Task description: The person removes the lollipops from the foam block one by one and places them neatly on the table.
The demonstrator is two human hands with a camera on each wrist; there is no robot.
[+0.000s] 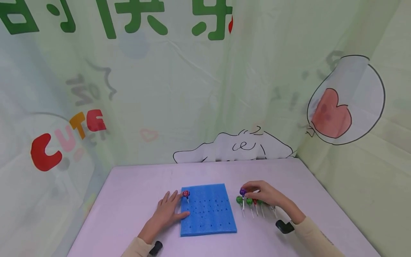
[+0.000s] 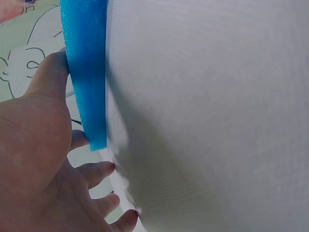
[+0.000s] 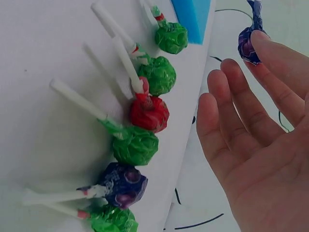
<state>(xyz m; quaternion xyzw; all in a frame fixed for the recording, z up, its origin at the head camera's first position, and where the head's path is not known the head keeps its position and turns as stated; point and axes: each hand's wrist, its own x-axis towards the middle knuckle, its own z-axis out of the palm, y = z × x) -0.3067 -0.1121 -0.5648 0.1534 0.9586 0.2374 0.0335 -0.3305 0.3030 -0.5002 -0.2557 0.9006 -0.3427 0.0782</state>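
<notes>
Between thumb and forefinger my right hand (image 1: 264,192) pinches a purple-wrapped lollipop (image 1: 243,192) by its candy head, the white stick pointing down. Below it lies a row of lollipops: a green one (image 3: 171,37), a red one (image 3: 149,113) and a dark purple one (image 3: 123,185) among several. My left hand (image 1: 167,210) rests at the left edge of a blue foam board (image 1: 208,210), fingers spread and thumb on the board. A red lollipop (image 1: 186,193) stands upright in the board's upper left corner. Rows of small holes dot the board.
The pale table (image 1: 144,185) meets a printed curtain (image 1: 192,107) at its back edge, and curtains also hang at both sides. Dark wrist-camera mounts (image 1: 284,226) sit by both sleeves.
</notes>
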